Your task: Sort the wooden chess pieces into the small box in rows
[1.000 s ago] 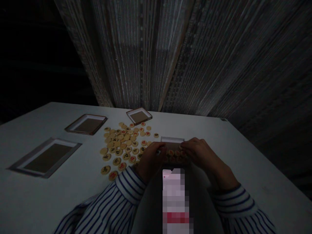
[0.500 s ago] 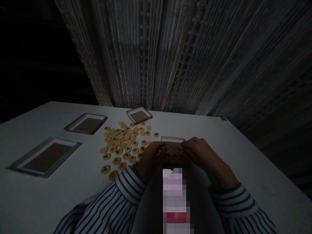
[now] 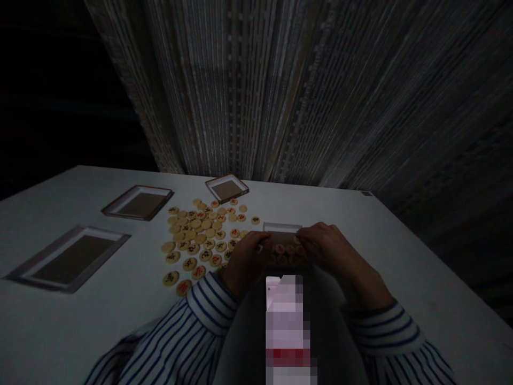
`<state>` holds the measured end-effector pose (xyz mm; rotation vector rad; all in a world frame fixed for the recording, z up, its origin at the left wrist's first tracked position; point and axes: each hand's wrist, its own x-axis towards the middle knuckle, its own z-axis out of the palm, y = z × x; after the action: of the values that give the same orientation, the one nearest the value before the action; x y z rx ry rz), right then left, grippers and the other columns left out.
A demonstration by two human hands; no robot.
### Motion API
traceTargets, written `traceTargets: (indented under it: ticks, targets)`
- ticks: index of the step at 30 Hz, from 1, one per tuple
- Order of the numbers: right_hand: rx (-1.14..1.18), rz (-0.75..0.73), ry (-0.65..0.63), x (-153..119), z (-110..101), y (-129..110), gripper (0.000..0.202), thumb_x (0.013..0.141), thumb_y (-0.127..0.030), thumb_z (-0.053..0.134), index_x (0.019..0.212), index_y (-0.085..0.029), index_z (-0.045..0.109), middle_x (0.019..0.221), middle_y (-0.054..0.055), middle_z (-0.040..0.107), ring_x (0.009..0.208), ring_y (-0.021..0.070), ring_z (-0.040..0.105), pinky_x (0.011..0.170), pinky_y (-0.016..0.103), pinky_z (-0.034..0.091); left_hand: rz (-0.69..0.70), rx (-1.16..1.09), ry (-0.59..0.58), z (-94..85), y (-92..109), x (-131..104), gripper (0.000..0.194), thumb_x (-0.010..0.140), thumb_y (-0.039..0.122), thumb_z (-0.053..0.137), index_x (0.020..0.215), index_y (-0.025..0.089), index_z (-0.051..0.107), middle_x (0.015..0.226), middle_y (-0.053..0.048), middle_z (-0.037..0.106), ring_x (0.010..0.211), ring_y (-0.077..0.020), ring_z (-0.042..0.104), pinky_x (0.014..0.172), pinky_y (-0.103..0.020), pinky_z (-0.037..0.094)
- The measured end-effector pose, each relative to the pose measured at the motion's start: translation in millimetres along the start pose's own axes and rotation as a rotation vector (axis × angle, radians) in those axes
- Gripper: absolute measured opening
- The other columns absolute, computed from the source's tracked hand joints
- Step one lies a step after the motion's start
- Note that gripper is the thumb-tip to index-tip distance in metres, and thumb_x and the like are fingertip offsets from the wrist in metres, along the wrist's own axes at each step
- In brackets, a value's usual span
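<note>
A shallow box lies close in front of me, with rows of round wooden Chinese chess pieces in its near part, red characters facing up. My left hand curls round the box's left side; its fingertips are partly hidden. At the right side, my right hand pinches a chess piece near the end of a row, over the box. Left of my left hand spreads a heap of loose Chinese chess pieces, some showing black or red characters, others plain side up.
Several open box parts lie on the white table: a grey-rimmed tray at left, a brown-rimmed tray behind it, and a smaller one at the back. A striped curtain hangs behind. A lit phone is below the box.
The view has shifted slightly, so the table things sit a little further left. Both hands stay at the box, with only slight finger movement.
</note>
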<state>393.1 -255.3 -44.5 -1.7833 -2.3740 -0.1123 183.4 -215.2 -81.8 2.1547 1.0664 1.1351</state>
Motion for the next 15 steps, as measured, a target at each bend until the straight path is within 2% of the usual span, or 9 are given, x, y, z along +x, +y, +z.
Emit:
traceTargets:
  ticks: [7, 15]
  targets:
    - [0.008, -0.012, -0.019, 1.8, 4.7, 2.8, 0.023, 0.085, -0.018, 0.044, 0.096, -0.021, 0.064, 0.098, 0.005, 0.067, 0.090, 0.0205, 0.055, 0.073, 0.033, 0.035, 0.007, 0.019, -0.006, -0.7, -0.1, -0.1, 0.017, 0.079, 0.015, 0.056, 0.094, 0.015, 0.063, 0.087, -0.006, 0.069, 0.080, -0.0164, 0.064, 0.073, -0.030, 0.053]
    - [-0.013, 0.002, -0.077, 4.6, -0.9, -3.3, 0.024, 0.080, -0.012, 0.045, 0.091, -0.020, 0.065, 0.100, 0.005, 0.068, 0.093, 0.0220, 0.054, 0.074, 0.034, 0.032, 0.008, 0.015, 0.005, -0.2, -0.1, -1.0, 0.016, 0.079, 0.016, 0.055, 0.094, 0.016, 0.062, 0.086, -0.006, 0.068, 0.080, -0.0164, 0.064, 0.073, -0.030, 0.053]
